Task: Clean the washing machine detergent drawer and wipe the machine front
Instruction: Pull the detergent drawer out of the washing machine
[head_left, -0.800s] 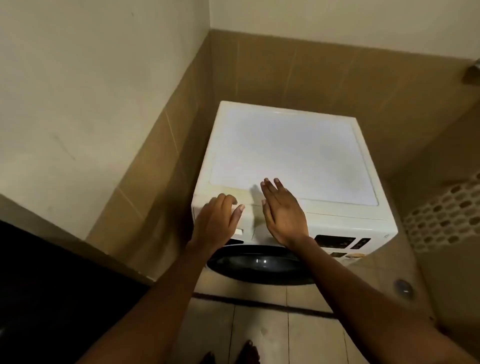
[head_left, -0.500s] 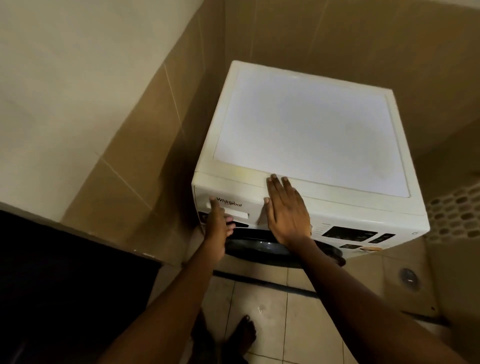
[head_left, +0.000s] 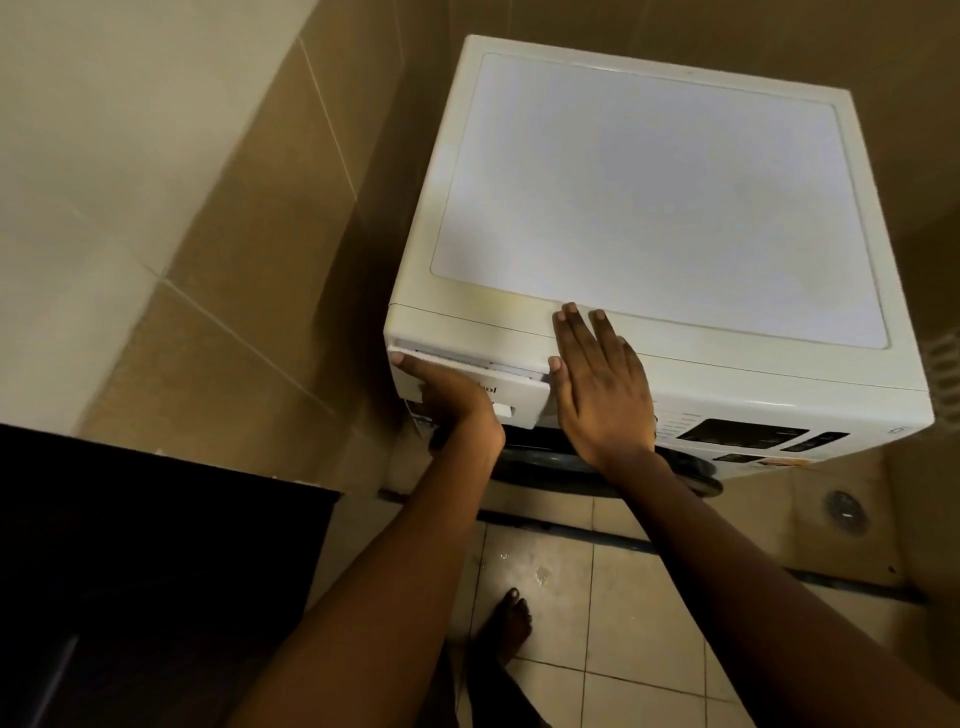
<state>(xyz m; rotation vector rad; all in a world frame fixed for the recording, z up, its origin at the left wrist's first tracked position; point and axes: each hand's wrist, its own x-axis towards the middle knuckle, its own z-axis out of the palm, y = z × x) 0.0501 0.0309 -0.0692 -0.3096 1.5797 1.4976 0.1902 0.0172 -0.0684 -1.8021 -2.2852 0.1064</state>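
Fingers (head_left: 415, 370) of the left hand (head_left: 447, 395) are hooking the detergent drawer (head_left: 519, 387), sitting slightly pulled out at the washing machine (head_left: 660, 208) front's upper left. Right hand (head_left: 597, 389) is lying flat, fingers apart, bracing just right of it. Best pulling straight toward the near side, keeping the brace.

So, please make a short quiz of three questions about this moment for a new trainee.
1. True or false: the detergent drawer is pulled slightly out of the washing machine.
2. Which hand grips the drawer front? A) left hand B) right hand
3. Fill in: the right hand lies flat, its fingers reaching onto the machine's ____ edge.

Key: 1 true; 2 A; 3 top.
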